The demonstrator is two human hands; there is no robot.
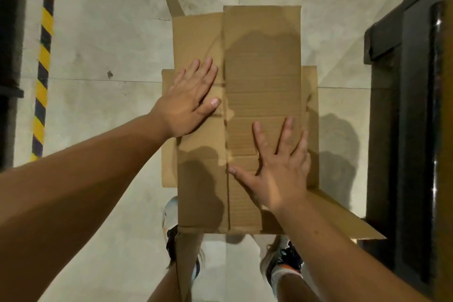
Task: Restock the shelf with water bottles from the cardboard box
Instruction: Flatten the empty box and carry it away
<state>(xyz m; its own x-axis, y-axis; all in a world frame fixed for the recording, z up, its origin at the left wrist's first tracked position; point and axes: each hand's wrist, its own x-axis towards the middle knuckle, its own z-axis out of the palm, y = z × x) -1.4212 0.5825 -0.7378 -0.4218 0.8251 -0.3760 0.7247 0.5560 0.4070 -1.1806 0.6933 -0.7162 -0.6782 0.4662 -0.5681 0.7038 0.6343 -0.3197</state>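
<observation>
Pale floor [103, 44], one cardboard box [259, 61], left hand [188, 103], right hand [279, 179], both flat, fingers spread, gripping nothing

A pale grey floor [103, 44] of large tiles with thin seams, seen from above. A closed brown cardboard box [259, 61] stands on it at centre, with loose flaps jutting out. Two sneakers [282, 260] stand at its near edge. A yellow-and-black striped strip [45, 56] runs along the left, and a dark unit [404, 130] stands at right.
</observation>
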